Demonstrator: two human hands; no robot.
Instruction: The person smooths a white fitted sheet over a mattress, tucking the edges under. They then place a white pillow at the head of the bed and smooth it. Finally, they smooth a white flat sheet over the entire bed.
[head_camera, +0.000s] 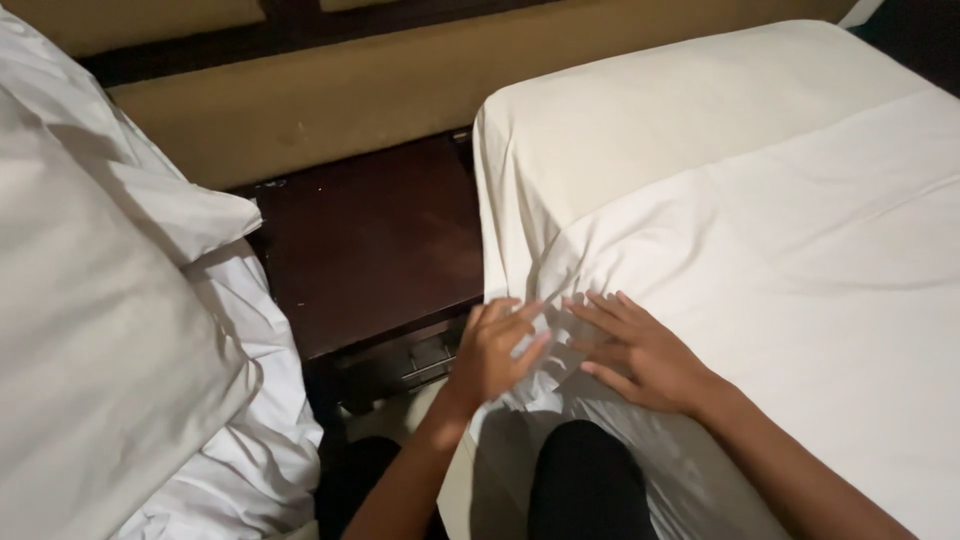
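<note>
Sheet (760, 260) is the thing both hands are on, a white one spread over the bed that fills the right half of the view, from about 1 o'clock down to 5 o'clock. It lies smooth on top but bunches into folds right at the bed's near left edge, around 6 o'clock, which is exactly where the hands are working.

The left hand (492, 352) sits at the side of the mattress with fingers curled into the gathered cloth, looks like a loose pinch on a fold rather than a tight fist. The right hand (640, 352) is flat, fingers spread wide, palm pressing the sheet onto the top of the bed just beside the other hand. Makes sense as a pairing: one pins the fabric so it doesn't slide, the other handles the loose bit hanging over the edge.

A dark knee (585, 480) pokes up at 6 o'clock, pressed against the bed.

Between the beds, at roughly 10 to 11 o'clock from the hands, there's a dark wooden nightstand (370, 240) with a drawer handle (430, 358) showing. Off at 9 o'clock is a second bed with a rumpled white pillow (90, 300). A tan padded headboard (330, 100) runs along 12 o'clock.
</note>
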